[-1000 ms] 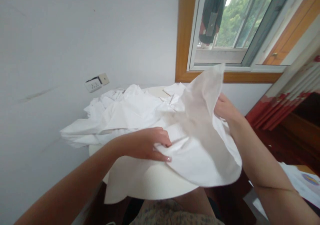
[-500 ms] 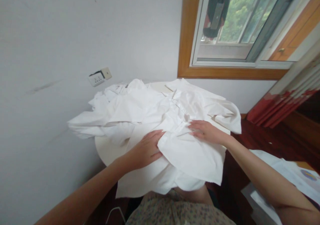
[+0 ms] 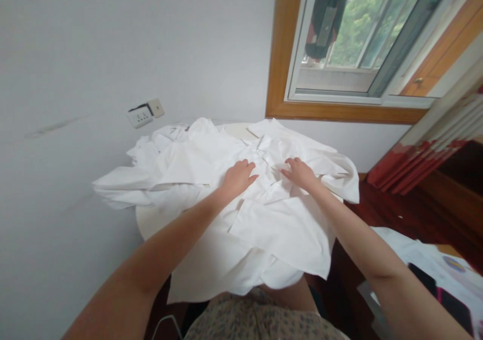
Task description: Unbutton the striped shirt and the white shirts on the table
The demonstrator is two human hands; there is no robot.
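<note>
A white shirt (image 3: pixel 279 234) lies spread and wrinkled over a round, pale table (image 3: pixel 145 219), its lower part hanging over the near edge. My left hand (image 3: pixel 238 176) rests on the middle of the shirt, fingers bent and thumb held apart from them. To its right, my right hand (image 3: pixel 299 172) touches the cloth beside the front opening with its fingers apart. I see no fabric gripped in either hand. One sleeve (image 3: pixel 349 179) hangs past the right side of the table.
More crumpled white cloth (image 3: pixel 151 146) is heaped at the back left against the wall (image 3: pixel 75 53). A socket (image 3: pixel 140 116) sits above it. At the lower right are a white bag (image 3: pixel 407 244) and a dark flat object (image 3: pixel 453 305). A red and white curtain (image 3: pixel 396 171) hangs at right.
Both hands have moved away from my body, up the shirt towards its middle. The loose front flap under them has shifted and lies flatter. My view has turned slightly.
</note>
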